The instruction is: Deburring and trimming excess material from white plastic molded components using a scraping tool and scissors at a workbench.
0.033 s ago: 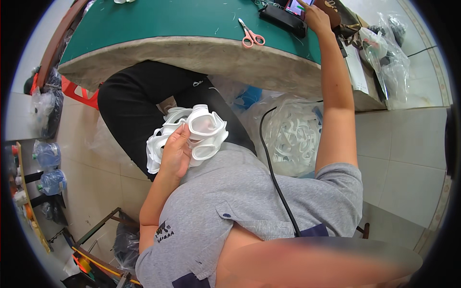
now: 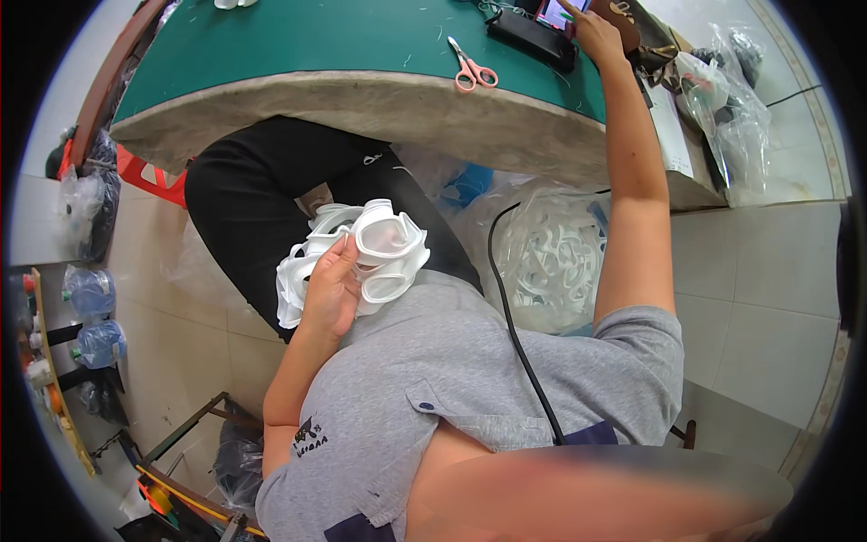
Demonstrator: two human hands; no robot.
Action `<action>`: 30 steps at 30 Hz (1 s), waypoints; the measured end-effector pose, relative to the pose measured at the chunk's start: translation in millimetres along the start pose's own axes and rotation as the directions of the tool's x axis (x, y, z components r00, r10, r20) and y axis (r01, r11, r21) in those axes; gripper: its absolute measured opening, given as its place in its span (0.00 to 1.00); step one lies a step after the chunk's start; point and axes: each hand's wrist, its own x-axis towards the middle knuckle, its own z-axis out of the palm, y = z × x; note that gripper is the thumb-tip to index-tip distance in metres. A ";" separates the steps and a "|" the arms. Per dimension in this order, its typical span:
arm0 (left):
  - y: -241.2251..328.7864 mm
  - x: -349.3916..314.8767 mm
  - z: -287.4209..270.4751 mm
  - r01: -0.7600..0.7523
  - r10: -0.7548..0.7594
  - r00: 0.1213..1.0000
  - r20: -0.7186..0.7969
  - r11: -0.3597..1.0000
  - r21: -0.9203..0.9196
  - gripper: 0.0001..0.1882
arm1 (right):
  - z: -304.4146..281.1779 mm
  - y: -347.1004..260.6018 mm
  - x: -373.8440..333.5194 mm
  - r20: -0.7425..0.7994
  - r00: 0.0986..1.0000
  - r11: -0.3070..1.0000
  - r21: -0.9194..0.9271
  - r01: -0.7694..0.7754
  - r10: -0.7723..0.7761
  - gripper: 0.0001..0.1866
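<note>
My left hand (image 2: 335, 291) rests above my lap, closed around a bunch of white goggle-frame-like pieces (image 2: 386, 237). They are soft-looking oval rims, and the thumb presses on them from the front. At the far right of the table, my right hand (image 2: 598, 38) reaches out with its index finger stretched onto the lit screen of a phone (image 2: 558, 13). Its other fingers are only partly visible. A black case (image 2: 533, 41) lies just left of that hand. Farther left are scissors (image 2: 472, 70) with pink handles, touched by neither hand.
The green tabletop (image 2: 316, 36) has a worn front edge and loose thread bits. Under it, a clear plastic bag (image 2: 553, 262) holds many white pieces. A black cable (image 2: 506, 307) crosses my shirt. A red stool (image 2: 149, 176) and large bottles (image 2: 95, 343) stand at left.
</note>
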 end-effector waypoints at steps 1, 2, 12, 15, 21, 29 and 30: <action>0.9 -0.3 1.4 -0.002 0.002 1.000 0.008 1.000 0.003 0.19 | 13.5 31.6 6.8 -0.256 0.917 0.906 0.220 0.362 -0.305 0.25; 2.1 -0.6 4.5 -0.004 0.004 1.000 -0.001 1.000 -0.009 0.19 | 23.9 51.1 13.9 -0.542 0.689 0.644 0.315 0.697 -0.481 0.25; 5.0 -0.3 14.2 -0.003 0.002 0.999 -0.034 1.000 -0.025 0.18 | 19.4 35.2 11.0 -0.354 0.935 0.985 -0.166 -0.049 -0.013 0.29; 4.7 -0.2 14.9 -0.006 0.005 1.000 -0.026 0.999 -0.043 0.18 | 12.4 19.5 -0.3 -0.318 0.948 0.991 -0.132 -0.037 -0.007 0.31; 3.3 1.1 12.0 -0.020 0.018 0.999 -0.035 0.999 -0.050 0.19 | 31.0 33.2 5.8 -0.326 0.945 0.987 -0.147 -0.063 0.012 0.28; 3.2 0.3 10.1 0.003 -0.004 1.000 -0.005 0.999 -0.044 0.20 | 11.4 6.1 -21.9 -0.586 0.810 0.986 0.145 0.081 0.019 0.15; 2.8 1.4 8.0 0.019 -0.018 1.000 0.019 1.000 -0.013 0.20 | 12.7 -1.6 -30.2 -0.677 0.735 0.939 0.271 0.213 0.029 0.13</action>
